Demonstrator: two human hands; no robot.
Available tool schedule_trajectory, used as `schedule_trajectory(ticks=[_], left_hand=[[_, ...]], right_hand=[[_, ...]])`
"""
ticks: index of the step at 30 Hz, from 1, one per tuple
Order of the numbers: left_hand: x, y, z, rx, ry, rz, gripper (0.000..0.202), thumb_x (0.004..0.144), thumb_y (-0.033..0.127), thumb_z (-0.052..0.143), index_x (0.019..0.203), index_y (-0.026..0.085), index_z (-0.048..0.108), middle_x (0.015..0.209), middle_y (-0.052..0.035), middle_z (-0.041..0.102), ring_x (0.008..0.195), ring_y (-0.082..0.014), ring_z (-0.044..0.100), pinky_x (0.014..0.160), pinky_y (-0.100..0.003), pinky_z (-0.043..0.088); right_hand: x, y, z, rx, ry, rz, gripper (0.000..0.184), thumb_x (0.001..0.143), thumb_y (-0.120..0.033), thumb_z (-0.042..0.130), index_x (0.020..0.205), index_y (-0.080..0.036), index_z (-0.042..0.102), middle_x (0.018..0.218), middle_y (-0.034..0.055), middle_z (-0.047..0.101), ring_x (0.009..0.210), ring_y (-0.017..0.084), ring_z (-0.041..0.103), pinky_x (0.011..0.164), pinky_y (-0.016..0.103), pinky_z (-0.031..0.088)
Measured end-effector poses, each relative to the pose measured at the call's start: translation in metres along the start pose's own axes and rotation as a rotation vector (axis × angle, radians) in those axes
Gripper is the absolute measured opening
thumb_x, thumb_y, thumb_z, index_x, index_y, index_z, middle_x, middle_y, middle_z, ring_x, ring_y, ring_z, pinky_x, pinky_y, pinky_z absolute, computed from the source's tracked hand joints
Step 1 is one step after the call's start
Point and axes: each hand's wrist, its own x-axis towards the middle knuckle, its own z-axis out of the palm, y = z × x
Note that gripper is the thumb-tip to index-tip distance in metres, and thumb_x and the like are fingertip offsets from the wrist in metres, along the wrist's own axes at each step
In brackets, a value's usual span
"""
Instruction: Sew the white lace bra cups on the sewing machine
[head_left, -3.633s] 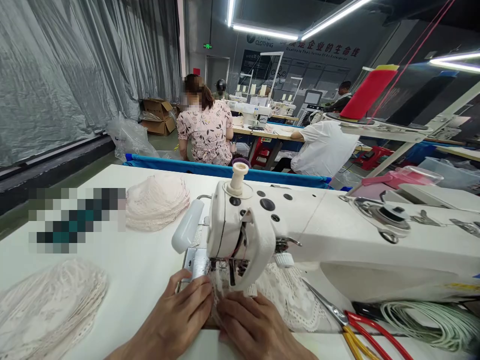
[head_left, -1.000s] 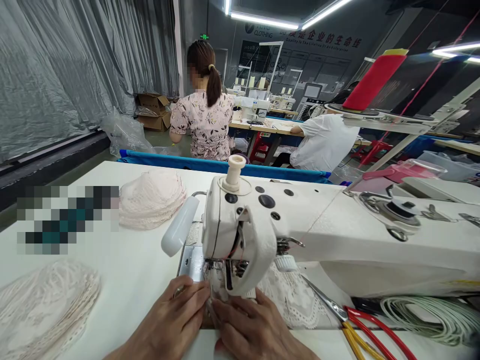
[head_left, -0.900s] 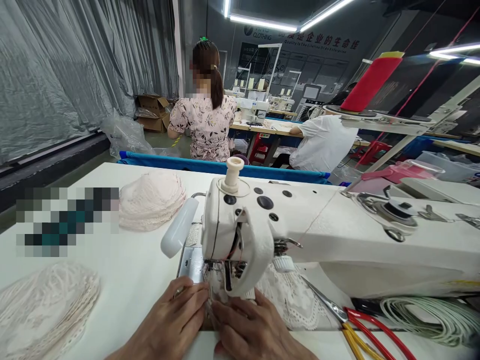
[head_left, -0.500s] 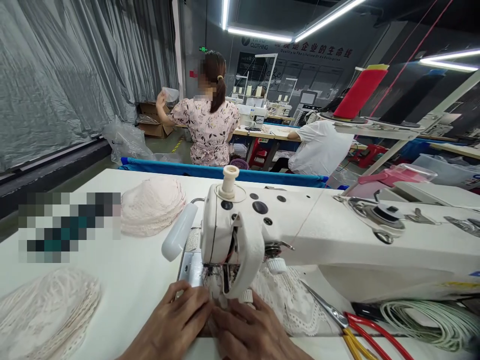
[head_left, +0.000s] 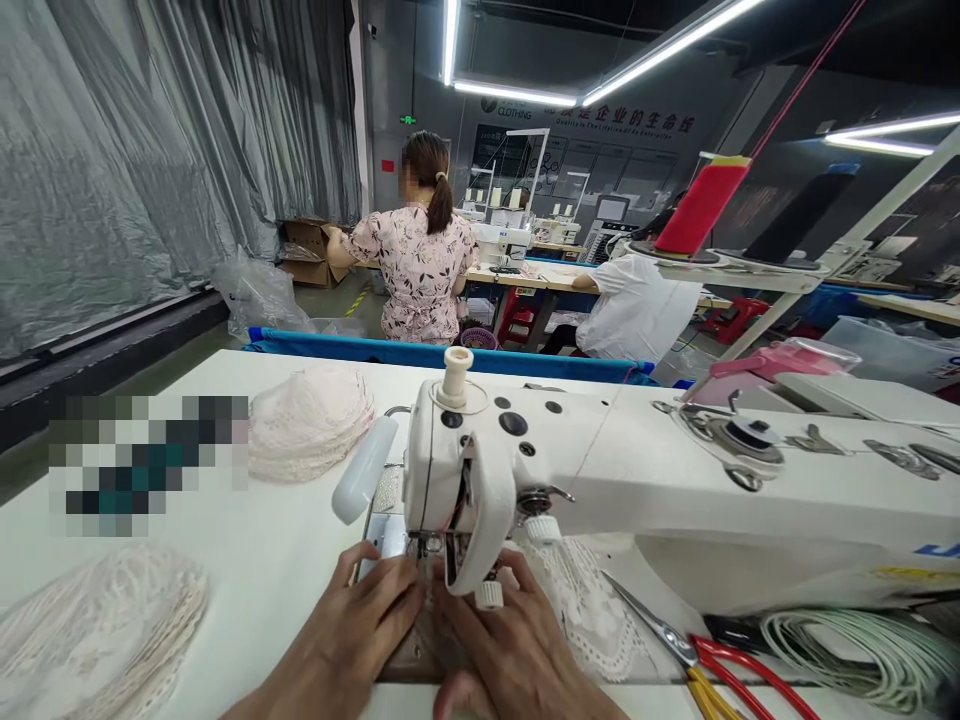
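A white sewing machine stands on the white table. My left hand lies just left of the needle, fingers stretched forward and pressing down on a piece of pale lace fabric at the presser foot. My right hand rests beside it, right of the needle, fingers flat on the same lace. The lace spreads out to the right under the machine arm. The needle area is partly hidden by the machine head.
A stack of lace cups sits behind the machine at left, another stack at the near left. Red-handled scissors and a coiled pale cord lie at right. A red thread cone stands above. Two people work at tables behind.
Both hands have crept forward toward the needle with the lace. The view has tilted down slightly. The person in the floral top behind raised an arm, then lowered it.
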Motion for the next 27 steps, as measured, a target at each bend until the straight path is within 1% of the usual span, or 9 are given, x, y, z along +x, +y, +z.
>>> schedule_trajectory(ticks=[4,6,8,11,15,18,20,22,27], left_hand=[[-0.001,-0.005,0.001,0.002,-0.036,-0.032,0.035,0.093,0.006,0.033,0.120,0.015,0.054,0.108,-0.0092,0.066,0.099,-0.0199,0.057,0.096,-0.039,0.026],[-0.001,-0.008,0.003,-0.010,-0.036,-0.034,0.033,0.093,0.009,0.035,0.120,0.015,0.054,0.109,-0.0093,0.066,0.100,-0.0188,0.057,0.098,-0.039,0.024],[-0.002,-0.011,0.005,-0.009,-0.023,-0.033,0.031,0.093,0.013,0.038,0.120,0.015,0.054,0.110,-0.0099,0.066,0.102,-0.0179,0.057,0.100,-0.038,0.022],[-0.004,-0.013,0.008,0.025,-0.039,-0.041,0.034,0.092,0.010,0.036,0.121,0.014,0.053,0.111,-0.0108,0.066,0.106,-0.0173,0.056,0.102,-0.040,0.020],[-0.007,-0.013,0.006,0.092,-0.094,-0.024,0.039,0.088,0.005,0.037,0.123,0.014,0.052,0.115,-0.0107,0.064,0.107,-0.0194,0.055,0.103,-0.042,0.019],[-0.008,-0.012,0.005,0.113,-0.101,0.000,0.039,0.087,0.004,0.036,0.121,0.011,0.053,0.116,-0.0131,0.063,0.110,-0.0200,0.053,0.103,-0.044,0.018],[-0.007,-0.011,0.004,0.118,-0.105,0.004,0.039,0.088,0.002,0.034,0.120,0.010,0.053,0.115,-0.0136,0.063,0.114,-0.0193,0.052,0.103,-0.043,0.018],[-0.006,-0.011,0.004,0.114,-0.100,-0.004,0.038,0.090,0.003,0.032,0.120,0.011,0.054,0.114,-0.0128,0.064,0.115,-0.0185,0.050,0.103,-0.042,0.018],[-0.006,-0.010,0.004,0.108,-0.048,0.000,0.029,0.097,0.016,0.038,0.119,0.014,0.056,0.112,-0.0091,0.066,0.115,-0.0179,0.049,0.102,-0.039,0.018]], right_hand=[[0.001,0.003,0.004,-0.048,0.022,-0.009,0.065,0.086,-0.071,0.027,0.072,-0.018,0.061,0.085,0.0072,0.070,0.084,0.023,0.060,0.080,0.037,0.038],[-0.001,0.005,0.008,-0.067,0.032,-0.019,0.067,0.085,-0.073,0.027,0.080,-0.018,0.065,0.086,0.0082,0.070,0.084,0.024,0.061,0.081,0.039,0.038],[-0.003,0.007,0.011,-0.079,0.035,-0.038,0.069,0.084,-0.074,0.026,0.094,-0.019,0.066,0.087,0.0085,0.070,0.085,0.025,0.061,0.082,0.040,0.037],[-0.006,0.008,0.011,-0.084,-0.016,-0.043,0.073,0.084,-0.075,0.025,0.109,-0.017,0.063,0.091,0.0096,0.070,0.088,0.026,0.061,0.086,0.041,0.037],[-0.005,0.007,0.002,-0.112,-0.084,-0.042,0.074,0.086,-0.073,0.022,0.114,-0.016,0.060,0.099,0.0117,0.069,0.096,0.028,0.059,0.089,0.044,0.036],[-0.004,0.007,-0.003,-0.164,-0.139,-0.110,0.072,0.089,-0.070,0.025,0.120,-0.014,0.057,0.107,0.0135,0.067,0.102,0.029,0.058,0.089,0.045,0.038],[-0.006,0.007,-0.003,-0.179,-0.148,-0.162,0.067,0.093,-0.064,0.022,0.119,-0.013,0.056,0.106,0.0131,0.068,0.103,0.029,0.058,0.091,0.045,0.038],[-0.009,0.007,0.001,-0.160,-0.123,-0.180,0.064,0.097,-0.058,0.017,0.116,-0.012,0.058,0.101,0.0118,0.069,0.099,0.027,0.060,0.091,0.044,0.037],[-0.011,0.005,0.014,-0.070,0.030,-0.055,0.069,0.095,-0.062,0.011,0.095,-0.017,0.063,0.084,0.0071,0.069,0.082,0.023,0.060,0.088,0.043,0.035]])
